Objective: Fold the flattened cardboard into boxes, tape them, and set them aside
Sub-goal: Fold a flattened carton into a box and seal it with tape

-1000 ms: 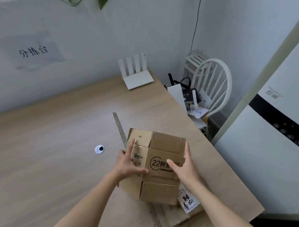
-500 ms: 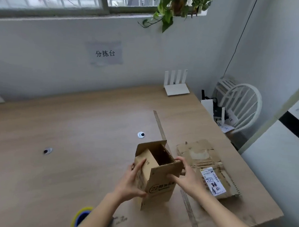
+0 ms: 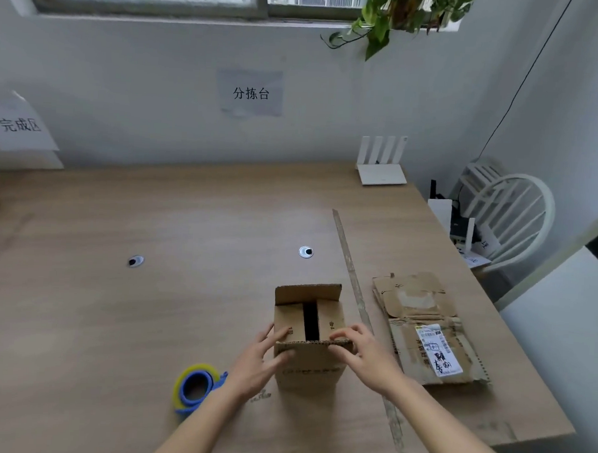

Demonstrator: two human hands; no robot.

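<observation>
A small brown cardboard box (image 3: 310, 372) stands upright on the wooden table (image 3: 150, 305) near its front edge. Its two side flaps are folded inward with a dark gap between them, and the far flap stands up. My left hand (image 3: 257, 361) holds the box's near left top corner, fingers on the left flap and thumb on the front wall. My right hand (image 3: 365, 356) holds the near right top edge, its fingers curled over the right flap. A stack of flattened cardboard (image 3: 420, 320) with a white shipping label lies to the right.
A blue and yellow tape roll (image 3: 194, 388) lies just left of my left forearm. A white router (image 3: 382, 166) stands at the table's back right. A white chair (image 3: 512, 215) with papers is beyond the right edge. A thin strip (image 3: 353, 280) runs along the tabletop.
The box has turned square to me and stands on the table, and its side flaps have been folded inward. My view has swung left and up, which brings the tape roll fully into sight.
</observation>
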